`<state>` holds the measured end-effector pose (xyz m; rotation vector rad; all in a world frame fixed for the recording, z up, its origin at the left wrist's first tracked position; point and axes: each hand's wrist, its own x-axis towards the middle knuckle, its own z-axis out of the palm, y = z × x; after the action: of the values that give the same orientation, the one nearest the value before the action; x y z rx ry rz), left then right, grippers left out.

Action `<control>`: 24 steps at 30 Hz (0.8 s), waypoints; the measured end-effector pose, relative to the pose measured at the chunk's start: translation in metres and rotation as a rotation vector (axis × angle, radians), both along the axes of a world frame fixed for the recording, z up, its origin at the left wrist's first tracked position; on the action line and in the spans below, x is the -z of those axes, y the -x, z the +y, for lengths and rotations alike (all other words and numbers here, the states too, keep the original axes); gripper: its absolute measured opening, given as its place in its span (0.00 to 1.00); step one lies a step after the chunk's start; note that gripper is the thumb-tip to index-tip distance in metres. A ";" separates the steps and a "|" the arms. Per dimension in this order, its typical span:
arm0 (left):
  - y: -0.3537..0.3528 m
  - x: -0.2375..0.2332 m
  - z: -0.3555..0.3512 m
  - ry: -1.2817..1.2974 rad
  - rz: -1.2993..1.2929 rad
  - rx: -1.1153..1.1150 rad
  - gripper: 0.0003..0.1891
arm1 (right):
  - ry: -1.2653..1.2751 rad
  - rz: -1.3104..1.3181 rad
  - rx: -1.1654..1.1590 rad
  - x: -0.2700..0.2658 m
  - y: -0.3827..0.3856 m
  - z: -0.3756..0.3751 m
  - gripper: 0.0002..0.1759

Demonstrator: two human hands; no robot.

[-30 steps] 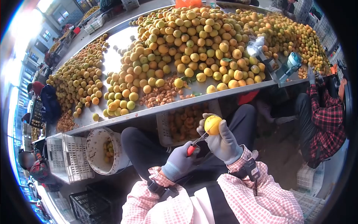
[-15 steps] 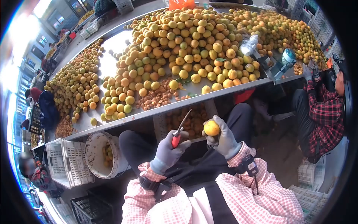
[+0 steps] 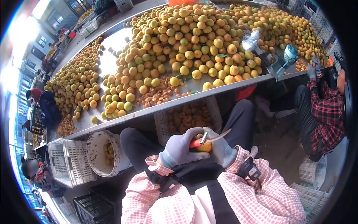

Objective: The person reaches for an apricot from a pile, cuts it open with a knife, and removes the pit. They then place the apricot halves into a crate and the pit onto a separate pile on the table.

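Note:
Both gloved hands meet above my lap. My left hand is closed around the red handle of a small curved knife, its blade pointing to the right across the front of my other hand. A yellow apricot shows between the two hands, just under the knife. My right hand grips this fruit from the right side, and its fingers are partly hidden behind the knife. Beyond my hands, a white crate of halved apricots stands under the table edge.
Apricots lie heaped on the metal table, with a pile of pits near its edge. A white bucket and stacked crates stand at left. A teal-topped device and a co-worker are at right.
My hands have come together over my lap. The knife blade, which pointed up and away from the fruit, now lies across to the right, right at the apricot.

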<state>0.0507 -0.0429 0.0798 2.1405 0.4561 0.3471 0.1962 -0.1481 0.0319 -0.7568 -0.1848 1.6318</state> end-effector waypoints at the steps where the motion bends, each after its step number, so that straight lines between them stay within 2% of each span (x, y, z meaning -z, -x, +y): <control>1: -0.002 -0.005 0.001 -0.081 -0.024 0.012 0.39 | -0.002 0.001 0.000 -0.002 0.002 0.000 0.18; 3: -0.005 -0.010 0.000 -0.163 -0.050 0.026 0.39 | 0.016 0.003 0.028 -0.003 0.009 -0.005 0.15; 4: -0.007 -0.011 0.000 -0.287 -0.028 0.041 0.38 | 0.015 0.002 0.029 -0.001 0.010 -0.007 0.15; 5: -0.009 -0.011 0.000 -0.411 -0.007 0.056 0.37 | -0.054 -0.082 0.030 0.003 0.010 -0.009 0.14; 6: -0.010 -0.009 -0.001 -0.410 -0.008 0.057 0.37 | -0.122 -0.166 0.029 -0.001 0.010 -0.008 0.12; 7: -0.010 -0.007 -0.001 -0.361 -0.042 0.003 0.36 | -0.198 -0.424 0.090 -0.007 0.012 -0.005 0.10; 8: -0.011 -0.005 -0.002 -0.314 -0.077 -0.052 0.35 | -0.220 -0.958 0.083 -0.015 0.012 -0.001 0.11; 10: -0.017 0.000 -0.011 -0.046 -0.275 -0.223 0.27 | -0.150 -1.546 0.330 -0.036 0.014 0.012 0.12; 11: -0.022 0.002 -0.015 0.155 -0.347 -0.278 0.24 | -0.083 -1.174 0.443 -0.046 0.018 0.019 0.11; 12: -0.025 0.004 -0.020 0.359 -0.416 -0.332 0.22 | -0.088 -1.173 0.444 -0.054 0.023 0.024 0.11; 13: -0.028 0.006 -0.024 0.354 -0.416 -0.333 0.22 | -0.155 -0.853 0.532 -0.060 0.027 0.029 0.11; 14: -0.030 0.007 -0.027 0.559 -0.486 -0.393 0.22 | -0.217 -0.530 0.606 -0.063 0.029 0.033 0.11; 15: -0.031 0.008 -0.029 0.764 -0.553 -0.451 0.22 | -0.328 -0.652 0.667 -0.048 0.031 0.038 0.10; 16: -0.032 0.013 -0.028 0.759 -0.552 -0.450 0.22 | -0.331 -0.650 0.669 -0.042 0.029 0.040 0.10; 18: -0.032 0.019 -0.023 0.900 -0.574 -0.434 0.24 | -0.336 -0.997 0.630 -0.038 0.023 0.041 0.10; 19: -0.030 0.015 -0.025 0.837 -0.554 -0.432 0.29 | -0.281 -0.713 0.546 -0.047 0.021 0.038 0.11; 20: -0.026 0.010 -0.021 0.839 -0.553 -0.439 0.29 | -0.278 -0.711 0.540 -0.044 0.015 0.036 0.11; 22: -0.017 0.000 -0.007 0.036 -0.252 -0.248 0.37 | -0.249 -1.240 0.368 -0.032 0.002 0.034 0.11; 23: -0.019 -0.005 -0.003 -0.077 -0.246 -0.279 0.39 | -0.175 -0.954 0.325 -0.025 0.007 0.031 0.08; 24: -0.018 -0.010 0.001 -0.078 -0.247 -0.278 0.39 | -0.176 -0.954 0.327 -0.015 0.009 0.028 0.08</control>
<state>0.0691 -0.0420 0.0894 2.0755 0.6053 0.7875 0.1871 -0.1200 0.0465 -1.3015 -0.8226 0.8316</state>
